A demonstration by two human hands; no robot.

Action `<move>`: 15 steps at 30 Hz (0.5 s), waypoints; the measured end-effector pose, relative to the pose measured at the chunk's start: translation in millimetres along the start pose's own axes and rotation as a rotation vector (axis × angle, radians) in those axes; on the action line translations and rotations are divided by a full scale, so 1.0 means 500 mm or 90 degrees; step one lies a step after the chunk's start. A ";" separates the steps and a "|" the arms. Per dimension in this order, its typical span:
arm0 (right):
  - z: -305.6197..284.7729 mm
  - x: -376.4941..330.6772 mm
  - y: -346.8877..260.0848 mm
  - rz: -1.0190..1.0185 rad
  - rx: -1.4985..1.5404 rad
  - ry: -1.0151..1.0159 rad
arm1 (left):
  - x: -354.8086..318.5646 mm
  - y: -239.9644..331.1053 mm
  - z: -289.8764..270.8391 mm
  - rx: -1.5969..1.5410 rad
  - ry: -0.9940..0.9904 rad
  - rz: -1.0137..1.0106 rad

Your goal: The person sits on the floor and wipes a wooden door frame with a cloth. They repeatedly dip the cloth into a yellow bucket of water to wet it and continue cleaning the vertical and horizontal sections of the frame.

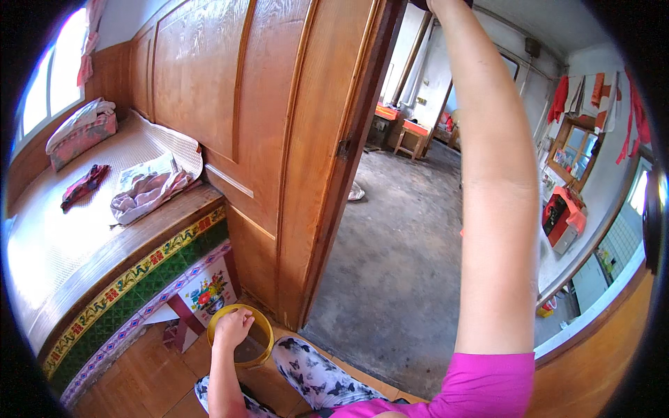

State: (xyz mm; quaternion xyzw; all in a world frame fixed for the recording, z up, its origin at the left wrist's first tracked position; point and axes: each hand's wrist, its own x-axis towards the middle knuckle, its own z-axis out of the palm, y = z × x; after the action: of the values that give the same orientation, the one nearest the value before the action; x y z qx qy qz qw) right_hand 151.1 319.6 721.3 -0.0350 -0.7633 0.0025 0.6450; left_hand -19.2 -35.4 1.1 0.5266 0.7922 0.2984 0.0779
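My left hand is closed, fingers curled, over the mouth of a yellow bucket low in front of me. Whatever sits inside the fist is hidden, and no bucket handle shows. Inside the bucket is a dull greyish-brown surface. My right arm stretches straight up to the top of the dark wooden door frame. Only a sliver of my right hand shows at the upper edge, beside something dark, so its fingers are cut off from view.
On the left is a raised platform with a wooden edge and patterned tiles, bearing a mat, folded bedding and crumpled cloths. A wood panel wall adjoins the doorway. Beyond lie a grey floor, a small stool and a wall mirror.
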 end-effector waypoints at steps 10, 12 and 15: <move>0.076 -0.471 -0.008 -0.100 -0.302 0.195 | 0.010 0.029 0.011 -0.027 -0.027 0.021; 0.051 -0.568 -0.003 -0.184 -0.348 0.107 | 0.020 0.033 0.027 -0.035 -0.036 0.025; -0.016 -0.559 -0.034 -0.136 -0.249 -0.034 | 0.016 0.027 0.032 -0.023 -0.036 0.033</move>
State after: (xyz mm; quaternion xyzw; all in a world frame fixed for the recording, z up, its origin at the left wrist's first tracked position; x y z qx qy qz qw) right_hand 204.5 286.2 448.3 -0.0787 -0.7654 -0.2131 0.6021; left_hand -4.8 -18.4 -2.8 0.5538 0.7703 0.2994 0.1020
